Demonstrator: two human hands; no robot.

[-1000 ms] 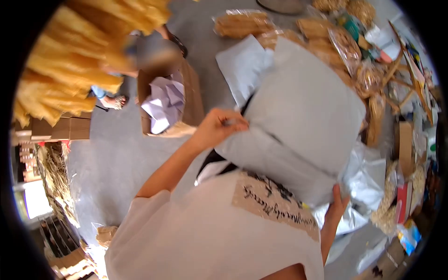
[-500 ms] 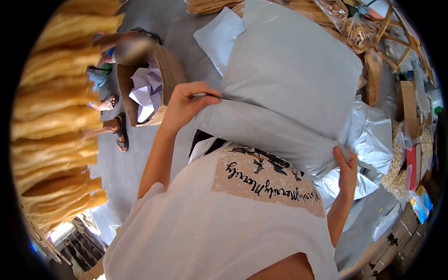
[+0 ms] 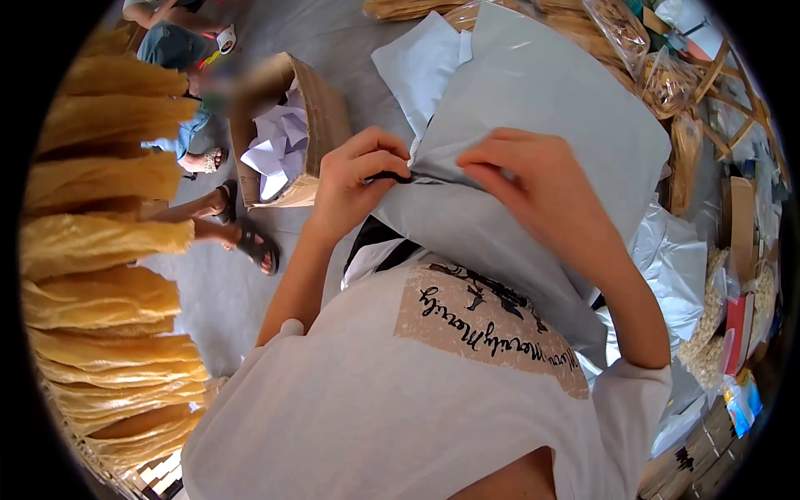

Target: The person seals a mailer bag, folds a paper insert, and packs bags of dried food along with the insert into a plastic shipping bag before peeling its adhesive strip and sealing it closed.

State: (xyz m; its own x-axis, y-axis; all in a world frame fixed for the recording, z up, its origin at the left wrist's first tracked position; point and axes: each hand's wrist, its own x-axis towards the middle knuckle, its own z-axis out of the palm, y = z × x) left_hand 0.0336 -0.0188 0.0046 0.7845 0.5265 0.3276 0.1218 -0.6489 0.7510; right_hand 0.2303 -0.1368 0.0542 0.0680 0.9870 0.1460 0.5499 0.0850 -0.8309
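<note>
A large grey plastic mailing bag (image 3: 558,108) lies across in front of me, its near edge folded over toward my body. My left hand (image 3: 360,179) is closed in a pinch on the bag's left end, where a dark inner side shows at the fold. Over the same folded edge, a little to the right, hovers my right hand (image 3: 533,183) with its fingers curled. Its fingertips are close to the fold, and what they hold, if anything, is too small to make out. A second, paler grey bag (image 3: 417,71) sticks out beneath the large one.
An open cardboard box (image 3: 329,125) with crumpled pale paper (image 3: 279,150) stands on the left, beside people's sandalled feet (image 3: 254,246). Yellowish sheets (image 3: 108,242) hang at far left. Silvery bags (image 3: 671,267), clear packs (image 3: 654,79) and a wooden frame (image 3: 729,92) are on the right.
My right hand has left the bag's right end and moved left, near my left hand. The left hand keeps its pinch at the left end. The feet beyond have shifted.
</note>
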